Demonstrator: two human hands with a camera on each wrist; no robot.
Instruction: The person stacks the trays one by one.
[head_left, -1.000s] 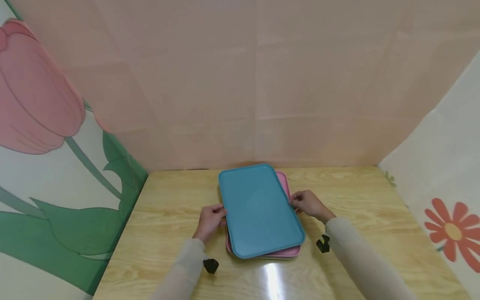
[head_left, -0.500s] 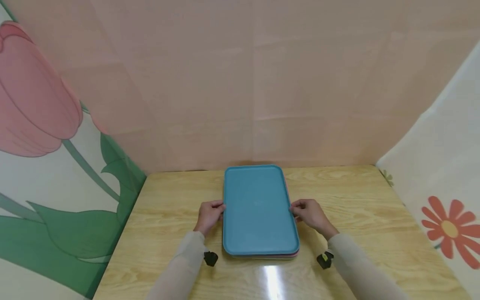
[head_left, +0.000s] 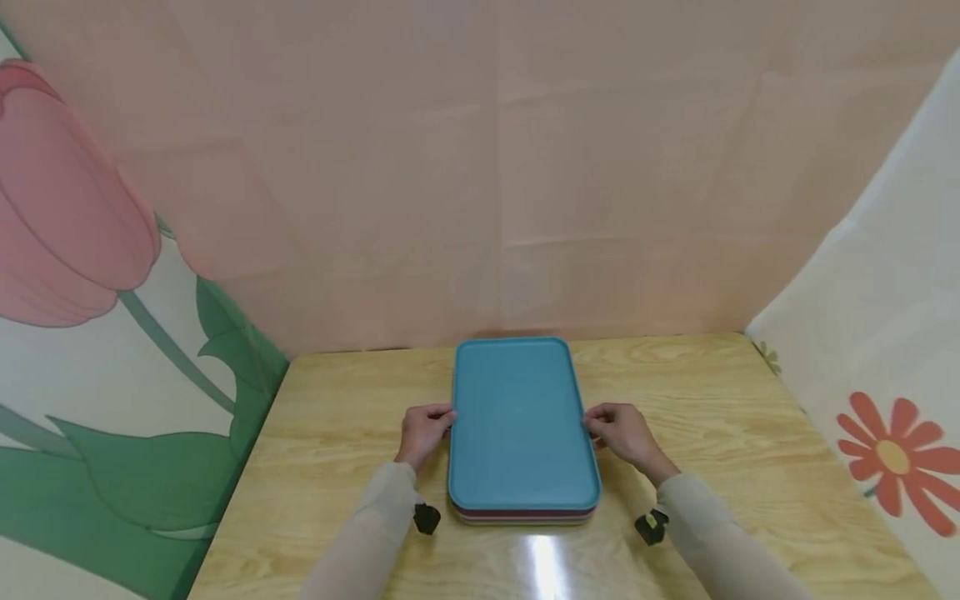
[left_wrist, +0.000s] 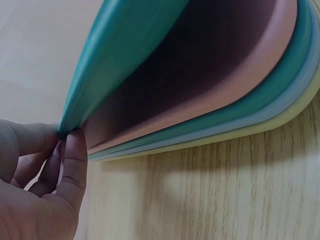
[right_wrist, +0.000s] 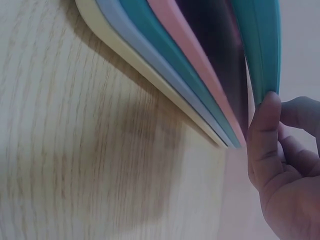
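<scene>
A blue rectangular tray (head_left: 525, 425) lies level over a stack of similar trays in the head view. My left hand (head_left: 422, 433) pinches its left long edge between thumb and fingers, and my right hand (head_left: 624, 435) pinches the right edge. Both wrist views show a dark gap between this raised tray and the one below. Under it come a pink tray (left_wrist: 220, 104), a teal tray (left_wrist: 272, 80), a pale blue tray (right_wrist: 125, 35) and a cream tray (right_wrist: 100, 30) at the bottom. Their edges are lined up.
The stack stands on a wood-grain table (head_left: 345, 408), close to a beige cloth backdrop (head_left: 495, 208). Side panels printed with a pink tulip (head_left: 67, 200) and a red flower (head_left: 892, 458) flank the table. A small black device (head_left: 427, 518) sits at each wrist.
The blue tray has turned from a slant to straight, covering the pink tray below that stuck out at its side. Both hands keep their hold on its edges.
</scene>
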